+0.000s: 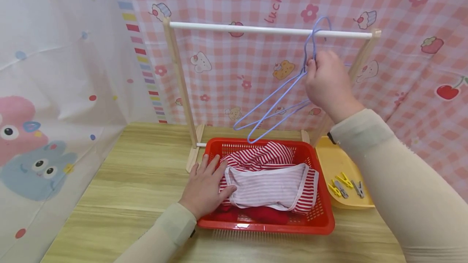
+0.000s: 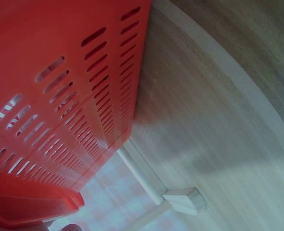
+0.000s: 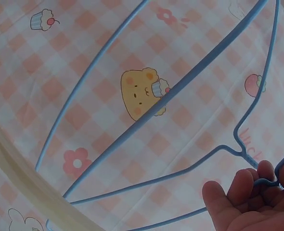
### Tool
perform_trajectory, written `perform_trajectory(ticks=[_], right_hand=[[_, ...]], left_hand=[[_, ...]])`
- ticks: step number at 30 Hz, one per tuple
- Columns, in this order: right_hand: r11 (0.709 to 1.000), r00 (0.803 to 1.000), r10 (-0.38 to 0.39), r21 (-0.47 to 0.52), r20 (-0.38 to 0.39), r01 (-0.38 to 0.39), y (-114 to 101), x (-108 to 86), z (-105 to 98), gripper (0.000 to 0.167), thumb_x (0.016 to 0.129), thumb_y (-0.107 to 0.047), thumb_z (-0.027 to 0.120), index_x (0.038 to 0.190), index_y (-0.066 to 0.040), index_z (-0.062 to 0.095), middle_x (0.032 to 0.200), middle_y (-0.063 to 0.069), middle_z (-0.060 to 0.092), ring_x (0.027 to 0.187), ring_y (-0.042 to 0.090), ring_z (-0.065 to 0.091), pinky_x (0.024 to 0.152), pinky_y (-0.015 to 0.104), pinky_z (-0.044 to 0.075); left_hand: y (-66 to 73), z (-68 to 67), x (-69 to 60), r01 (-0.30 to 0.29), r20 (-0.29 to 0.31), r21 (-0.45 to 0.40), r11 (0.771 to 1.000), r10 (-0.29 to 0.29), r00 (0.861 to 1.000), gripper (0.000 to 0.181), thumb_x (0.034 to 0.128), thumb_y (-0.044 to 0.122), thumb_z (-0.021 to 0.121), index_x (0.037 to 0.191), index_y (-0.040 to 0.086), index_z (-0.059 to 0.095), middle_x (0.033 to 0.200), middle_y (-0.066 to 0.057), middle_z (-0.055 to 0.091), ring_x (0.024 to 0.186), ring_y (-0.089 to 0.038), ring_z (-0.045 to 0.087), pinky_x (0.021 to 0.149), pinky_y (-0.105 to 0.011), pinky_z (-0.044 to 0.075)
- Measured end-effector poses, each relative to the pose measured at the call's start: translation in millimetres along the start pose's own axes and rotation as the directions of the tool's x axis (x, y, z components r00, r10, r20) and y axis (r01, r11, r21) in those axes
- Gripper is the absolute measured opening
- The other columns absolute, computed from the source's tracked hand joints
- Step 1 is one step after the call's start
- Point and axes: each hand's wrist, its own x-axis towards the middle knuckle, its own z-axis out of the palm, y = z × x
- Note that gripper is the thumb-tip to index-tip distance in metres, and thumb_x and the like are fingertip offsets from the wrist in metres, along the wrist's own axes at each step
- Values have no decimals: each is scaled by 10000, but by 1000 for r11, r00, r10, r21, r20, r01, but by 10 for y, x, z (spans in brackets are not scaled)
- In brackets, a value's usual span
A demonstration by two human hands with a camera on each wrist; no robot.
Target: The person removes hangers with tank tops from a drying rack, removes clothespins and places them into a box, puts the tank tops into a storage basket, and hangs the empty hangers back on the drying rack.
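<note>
Two blue wire hangers (image 1: 276, 101) are at the white rod (image 1: 234, 28), one hook looped over it. My right hand (image 1: 329, 80) grips the hanger neck just below the rod; which hanger it holds is partly hidden by the fingers. In the right wrist view, the curled fingers (image 3: 243, 192) close around the blue wire. My left hand (image 1: 206, 188) lies with spread fingers across the left rim of the red basket (image 1: 265, 227), touching the red-and-white striped garment (image 1: 270, 186) inside. Only a fingertip (image 2: 72, 227) of it shows in the left wrist view.
A wooden rack post (image 1: 180, 84) stands behind the basket on the left, its foot (image 1: 192, 159) on the wooden table (image 1: 146, 173). On the right, a yellow tray (image 1: 329, 155) bears several yellow and grey clothespins (image 1: 343, 180). Darker red cloth (image 1: 265, 214) lies beneath the striped garment.
</note>
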Motion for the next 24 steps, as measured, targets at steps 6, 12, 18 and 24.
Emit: perform_trajectory(ticks=[6,12,18,24], right_hand=[[1000,1000,9,5,13,-9,16,-11,39,458,1135,-288,298,1182,70,579,1203,229,534,1063,370,519,893,511,485],[999,998,41,14,49,-42,35,-18,69,466,1139,-299,288,1218,58,577,1255,219,528,1078,359,530,891,504,513],[998,996,63,5,70,-64,74,-16,109,500,1140,-323,277,1288,53,570,1284,220,525,1105,367,529,893,514,520],[999,998,46,9,46,-46,100,-15,154,489,1139,-307,295,1261,71,582,1269,241,538,1124,393,522,953,562,492]], left_hand=[[0,0,-2,-3,-9,-9,1000,3,1000,830,949,672,606,1606,194,439,1706,-131,350,1609,-452,192,1261,-686,186],[0,4,1,-2,-8,-14,1000,2,1000,831,950,673,602,1609,195,434,1706,-131,349,1612,-449,186,1262,-685,183],[1,7,2,1,-6,-18,1000,-1,1000,834,949,672,606,1612,199,430,1710,-129,342,1614,-446,179,1266,-683,172],[-7,13,0,2,-9,-15,1000,-2,1000,834,946,674,608,1610,199,434,1710,-128,343,1614,-444,182,1264,-685,174]])
